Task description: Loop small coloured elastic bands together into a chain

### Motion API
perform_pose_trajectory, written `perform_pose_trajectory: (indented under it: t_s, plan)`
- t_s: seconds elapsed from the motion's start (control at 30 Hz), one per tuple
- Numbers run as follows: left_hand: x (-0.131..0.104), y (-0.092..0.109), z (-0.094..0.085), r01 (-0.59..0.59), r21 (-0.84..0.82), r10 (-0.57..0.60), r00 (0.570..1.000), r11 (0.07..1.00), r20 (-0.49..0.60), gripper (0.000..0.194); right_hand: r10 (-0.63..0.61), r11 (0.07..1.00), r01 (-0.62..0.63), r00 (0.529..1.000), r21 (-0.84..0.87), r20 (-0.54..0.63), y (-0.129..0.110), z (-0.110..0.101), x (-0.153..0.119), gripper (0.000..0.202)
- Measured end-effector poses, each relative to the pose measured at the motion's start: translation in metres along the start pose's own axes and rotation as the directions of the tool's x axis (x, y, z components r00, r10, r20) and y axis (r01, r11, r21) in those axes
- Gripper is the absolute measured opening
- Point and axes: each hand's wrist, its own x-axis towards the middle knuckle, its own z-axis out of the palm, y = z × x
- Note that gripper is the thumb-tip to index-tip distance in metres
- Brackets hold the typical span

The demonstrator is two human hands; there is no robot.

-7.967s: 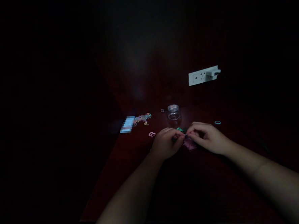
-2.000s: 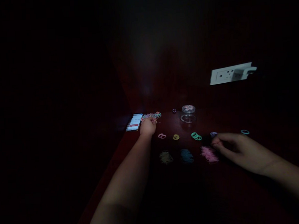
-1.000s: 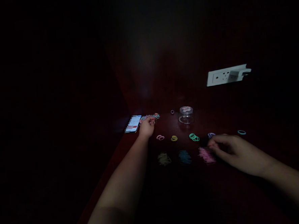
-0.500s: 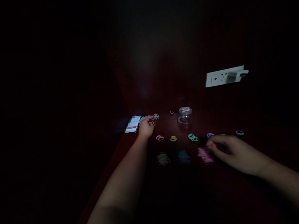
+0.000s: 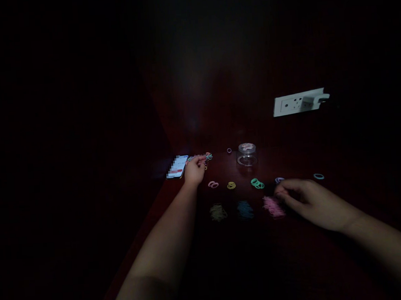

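My left hand (image 5: 195, 170) reaches to the back left, its fingers bent together over a heap of mixed small elastic hair ties (image 5: 208, 156). Whether a tie is between those fingertips is too small to see. At the right, my right hand (image 5: 305, 200) has thumb and forefinger pinched just beside a pile of pink bands (image 5: 273, 207); what the pinch holds is hidden. Left of that pile lie a blue pile (image 5: 245, 209) and a dull yellowish one (image 5: 218, 212). Behind are pink ties (image 5: 213, 184), yellow ties (image 5: 231, 185), green ties (image 5: 257, 183) and a partly covered purple tie (image 5: 279, 180).
A clear lidded jar (image 5: 247, 155) stands toward the back, with a dark ring-shaped tie (image 5: 229, 151) to its left. A lit phone (image 5: 177, 167) lies by the left edge. One light-blue tie (image 5: 319, 176) is at far right. A wall socket (image 5: 297, 102) holds a plug.
The view has shifted slightly, moving everything a little left. My left fingers have drawn closer together at the heap. My right hand stays pinched beside the pink pile.
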Motion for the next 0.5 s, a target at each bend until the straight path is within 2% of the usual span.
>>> perform_pose_trajectory:
  t_s: [0.13,0.27,0.4,0.5]
  plan:
    - [0.0,-0.001,0.001,-0.029,-0.018,0.028,0.999,0.999,-0.018,0.016,0.04,0.999,-0.039,0.999,0.023,-0.023,0.002,0.0,0.001,0.027]
    - [-0.004,0.009,-0.002,-0.063,-0.03,0.062,0.998,0.998,-0.027,0.015,0.062,0.998,-0.06,0.995,0.032,-0.071,0.005,-0.001,0.002,0.026]
    - [-0.015,0.029,-0.006,-0.109,-0.027,0.108,0.994,0.994,-0.035,0.015,0.074,0.997,-0.069,0.989,0.045,-0.127,0.006,-0.001,0.004,0.023]
    - [-0.031,0.054,-0.006,-0.164,-0.017,0.163,0.986,0.986,-0.018,0.014,0.065,0.996,-0.056,0.985,0.062,-0.159,0.005,0.001,0.005,0.023]
